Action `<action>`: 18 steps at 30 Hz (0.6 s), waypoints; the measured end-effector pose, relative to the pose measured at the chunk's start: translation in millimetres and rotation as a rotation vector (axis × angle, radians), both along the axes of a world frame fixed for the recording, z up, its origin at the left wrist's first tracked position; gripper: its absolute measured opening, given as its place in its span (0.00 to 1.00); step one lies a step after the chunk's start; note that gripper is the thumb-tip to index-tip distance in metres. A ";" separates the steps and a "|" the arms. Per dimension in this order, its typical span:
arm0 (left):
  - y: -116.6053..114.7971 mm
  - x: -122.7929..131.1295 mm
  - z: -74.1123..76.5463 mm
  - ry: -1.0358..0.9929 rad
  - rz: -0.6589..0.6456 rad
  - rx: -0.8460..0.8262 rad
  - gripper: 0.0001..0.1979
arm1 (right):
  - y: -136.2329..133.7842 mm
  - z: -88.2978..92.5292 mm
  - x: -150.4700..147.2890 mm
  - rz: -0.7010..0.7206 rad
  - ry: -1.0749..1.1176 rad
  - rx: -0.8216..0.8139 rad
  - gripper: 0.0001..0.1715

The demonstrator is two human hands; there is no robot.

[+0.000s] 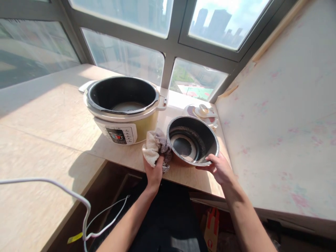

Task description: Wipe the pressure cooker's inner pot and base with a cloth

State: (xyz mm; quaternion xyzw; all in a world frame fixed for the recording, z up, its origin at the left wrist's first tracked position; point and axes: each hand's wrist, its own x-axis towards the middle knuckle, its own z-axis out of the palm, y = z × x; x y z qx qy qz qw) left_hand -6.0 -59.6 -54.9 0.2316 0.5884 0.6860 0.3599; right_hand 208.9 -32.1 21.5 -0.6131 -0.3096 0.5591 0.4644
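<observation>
My left hand (154,171) is closed in a fist around a crumpled cloth (154,145), which I hold just above the near edge of the bench (52,115). The cloth bulges out above my fingers and touches the left side of the inner pot (210,138). It is soft, limp and light, so a bunched grip like this one suits it. It takes whatever shape I press it into.

My right hand (220,168) is partly closed on the pot's near right rim, with the thumb lying along the lip and the fingers curled under, out of sight. The pot sits at the near right of the bench and seems tipped a little toward me. I judge it to be thin, stiff metal with a smooth dark lining, light for its size and likely slippery on the wall. The rolled rim is the surest place to hold it, and there is a pale ring on its floor.

Just left of the pot stands the cooker body (122,108), open and empty, with its control panel (119,134) facing me. The lid (203,113) lies beyond the pot, toward the window (126,56). A pale wall (283,115) closes off the right side. A white cable (78,199) hangs at the near left.
</observation>
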 end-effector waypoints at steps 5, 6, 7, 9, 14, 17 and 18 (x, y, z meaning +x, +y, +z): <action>4.2 -1.8 23.0 0.023 0.029 0.145 0.34 | -10.9 -0.1 15.9 -0.074 0.050 -0.042 0.20; 6.9 -3.3 28.4 0.026 0.026 0.176 0.33 | -15.3 -0.5 19.0 -0.087 0.055 -0.052 0.20; 10.1 -5.3 33.9 0.029 0.019 0.203 0.33 | -20.4 -1.1 21.9 -0.101 0.056 -0.057 0.20; 16.7 -9.9 45.0 0.041 -0.002 0.237 0.31 | -32.6 -2.1 26.4 -0.136 0.052 -0.061 0.20; 32.9 -19.2 68.6 0.110 -0.064 0.256 0.25 | -66.2 1.0 31.3 -0.152 0.061 -0.068 0.21; 48.6 -20.7 75.5 0.135 -0.135 0.249 0.19 | -79.4 3.0 32.1 -0.105 0.094 -0.117 0.21; 55.2 -20.6 76.2 0.114 -0.181 0.239 0.17 | -82.3 2.3 32.3 -0.078 0.110 -0.118 0.21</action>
